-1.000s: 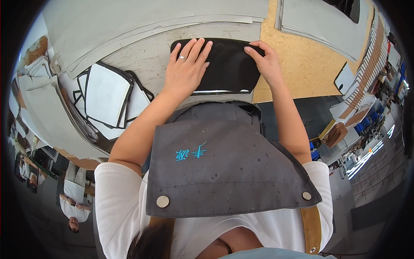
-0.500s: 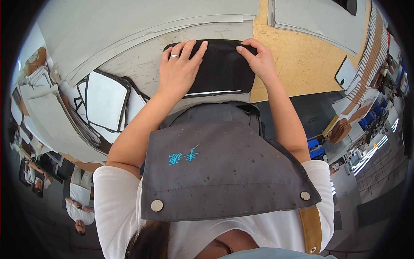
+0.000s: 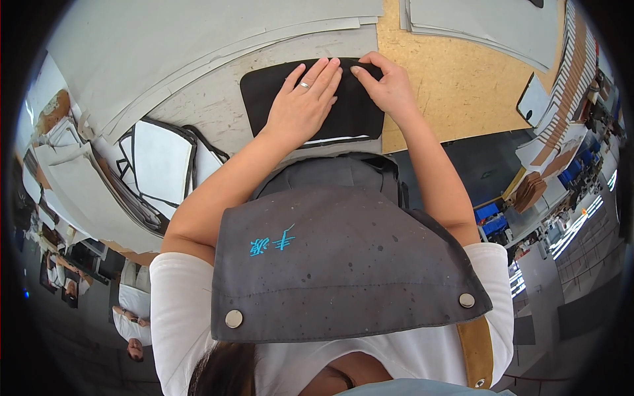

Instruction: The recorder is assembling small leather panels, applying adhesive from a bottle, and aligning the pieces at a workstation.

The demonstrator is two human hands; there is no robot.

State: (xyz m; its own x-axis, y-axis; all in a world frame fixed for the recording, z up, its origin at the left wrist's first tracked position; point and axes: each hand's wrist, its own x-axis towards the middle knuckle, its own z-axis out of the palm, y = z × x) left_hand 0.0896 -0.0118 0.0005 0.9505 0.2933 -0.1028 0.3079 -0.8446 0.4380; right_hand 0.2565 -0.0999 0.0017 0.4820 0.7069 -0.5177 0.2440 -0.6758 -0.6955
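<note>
A black sheet-like panel (image 3: 264, 96) with rounded corners lies on the worktable in front of me, a white strip (image 3: 339, 140) showing along its near edge. My left hand (image 3: 305, 102), a ring on one finger, rests flat on the middle of the panel with its fingers stretched toward the far edge. Close beside it, my right hand (image 3: 386, 82) is closed, thumb and forefinger pinching the panel's far edge near its right end. Whether that edge is folded over is hard to see under the fingers.
Large grey sheets (image 3: 198, 33) cover the table's far left. More grey sheets (image 3: 479, 30) lie on the yellowish board (image 3: 442, 99) at right. White pieces with black borders (image 3: 162, 162) are stacked at left, near piled sheets (image 3: 79, 178). A person (image 3: 134, 310) stands at the lower left.
My left hand has slid right across the panel, uncovering its far left corner. My right hand has moved a little left along the far edge. The panel sits slightly farther left.
</note>
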